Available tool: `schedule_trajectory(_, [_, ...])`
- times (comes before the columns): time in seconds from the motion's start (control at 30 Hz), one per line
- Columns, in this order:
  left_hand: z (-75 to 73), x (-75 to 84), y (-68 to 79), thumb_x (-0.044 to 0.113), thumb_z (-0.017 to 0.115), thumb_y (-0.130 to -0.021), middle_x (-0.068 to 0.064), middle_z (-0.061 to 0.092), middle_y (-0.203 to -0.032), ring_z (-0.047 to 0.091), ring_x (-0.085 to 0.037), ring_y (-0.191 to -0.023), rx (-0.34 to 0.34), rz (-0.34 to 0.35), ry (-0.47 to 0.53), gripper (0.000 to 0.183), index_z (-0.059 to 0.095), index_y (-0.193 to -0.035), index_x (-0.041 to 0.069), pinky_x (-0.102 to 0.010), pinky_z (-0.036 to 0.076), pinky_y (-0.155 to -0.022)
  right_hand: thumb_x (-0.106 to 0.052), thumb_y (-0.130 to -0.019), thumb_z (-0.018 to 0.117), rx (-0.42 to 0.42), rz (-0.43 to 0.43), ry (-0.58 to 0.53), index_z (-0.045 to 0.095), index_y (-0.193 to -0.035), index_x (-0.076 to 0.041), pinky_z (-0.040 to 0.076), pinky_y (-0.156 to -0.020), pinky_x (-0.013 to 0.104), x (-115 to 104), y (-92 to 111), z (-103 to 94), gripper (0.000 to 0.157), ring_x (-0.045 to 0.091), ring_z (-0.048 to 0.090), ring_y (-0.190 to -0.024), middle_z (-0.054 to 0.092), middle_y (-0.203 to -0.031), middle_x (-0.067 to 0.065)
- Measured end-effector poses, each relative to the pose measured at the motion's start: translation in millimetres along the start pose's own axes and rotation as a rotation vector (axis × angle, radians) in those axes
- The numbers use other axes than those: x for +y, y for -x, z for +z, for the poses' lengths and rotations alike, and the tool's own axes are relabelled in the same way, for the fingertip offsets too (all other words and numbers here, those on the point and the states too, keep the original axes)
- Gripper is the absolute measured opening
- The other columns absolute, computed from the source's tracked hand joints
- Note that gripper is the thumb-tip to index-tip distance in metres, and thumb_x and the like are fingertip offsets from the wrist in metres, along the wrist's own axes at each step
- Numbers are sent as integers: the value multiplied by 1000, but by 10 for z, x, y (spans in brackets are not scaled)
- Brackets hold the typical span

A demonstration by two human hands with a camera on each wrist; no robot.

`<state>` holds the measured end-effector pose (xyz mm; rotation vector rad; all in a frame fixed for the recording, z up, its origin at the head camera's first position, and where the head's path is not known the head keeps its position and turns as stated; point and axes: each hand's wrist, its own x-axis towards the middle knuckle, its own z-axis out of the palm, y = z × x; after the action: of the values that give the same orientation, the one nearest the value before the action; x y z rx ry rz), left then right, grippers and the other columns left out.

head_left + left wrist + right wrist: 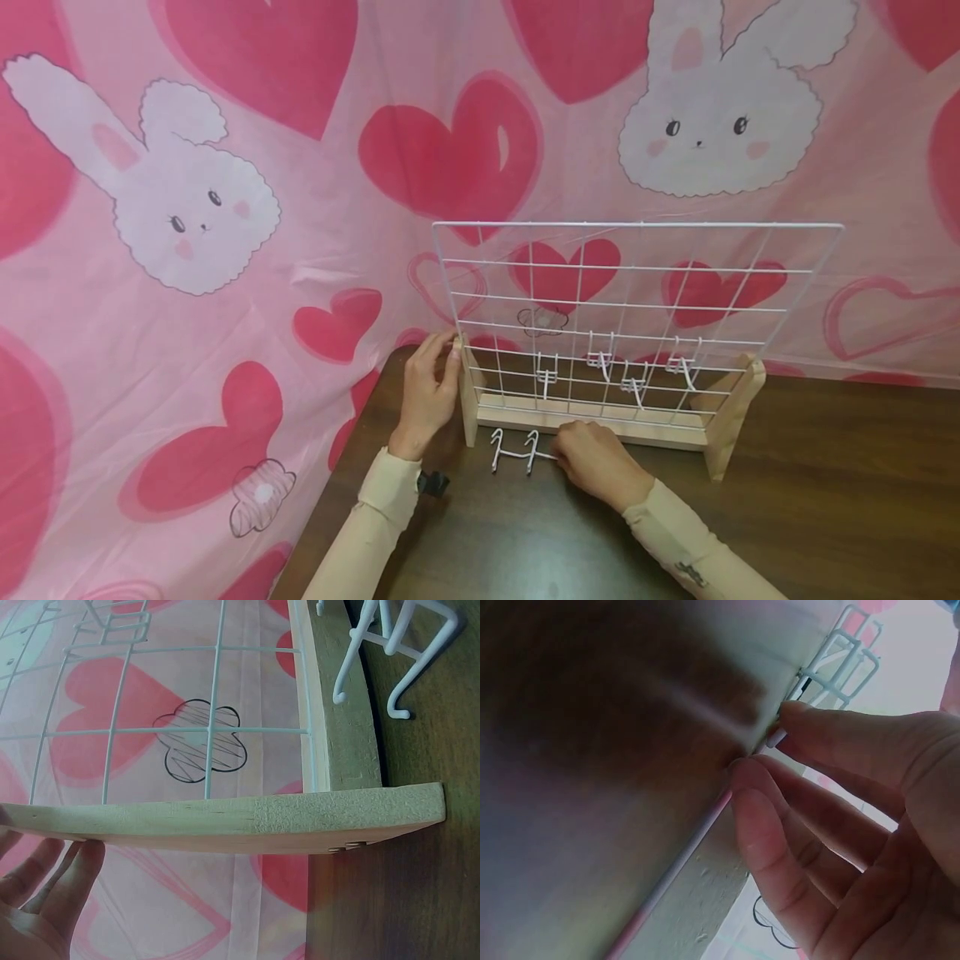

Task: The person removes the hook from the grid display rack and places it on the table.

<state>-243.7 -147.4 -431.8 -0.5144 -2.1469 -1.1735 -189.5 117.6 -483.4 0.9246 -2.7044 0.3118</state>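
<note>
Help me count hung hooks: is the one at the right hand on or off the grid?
Off: in the head view, the hook is in front of the base, apart from the grid.

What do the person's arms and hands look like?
Long cream sleeves, slightly wrinkled: left sleeve, right sleeve. The right one carries a small dark patch, too blurred to identify. A small black piece shows at the left cuff. Left hand and right hand: no gloves.

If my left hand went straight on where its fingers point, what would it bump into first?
Probably the pale, flat wooden side panel: the left hand seems to touch it right now, though depth is unclear.
</note>
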Motion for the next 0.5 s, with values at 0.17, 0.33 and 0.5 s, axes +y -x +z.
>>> schedule_trajectory(0.17, [-2, 0, -5, 11, 58, -103, -15, 73, -114, 73, -29, -105, 1, 2, -1, 30, 69, -127, -2, -49, 63, -89, -9, -78, 86, -7, 6, -4, 65, -60, -20, 44, -51, 33, -6, -2, -12, 29, 15, 61, -59, 64, -64, -3])
schedule_trajectory(0.33, [-2, -1, 0, 11, 58, -103, -15, 73, -115, 73, -30, -105, 5, 6, -2, 29, 69, -127, 0, -49, 63, -90, -8, -78, 85, -1, 1, -3, 63, -58, -20, 43, -50, 33, -1, -1, 0, 32, 17, 61, -58, 64, -63, -2])
schedule_trajectory(0.5, [-2, -1, 0, 11, 59, -103, -15, 74, -115, 73, -29, -105, 4, 10, 1, 29, 69, -127, 0, -48, 63, -89, -7, -76, 85, 3, -6, -2, 65, -59, -19, 45, -50, 34, 9, 6, 2, 29, 19, 63, -59, 66, -63, -2])
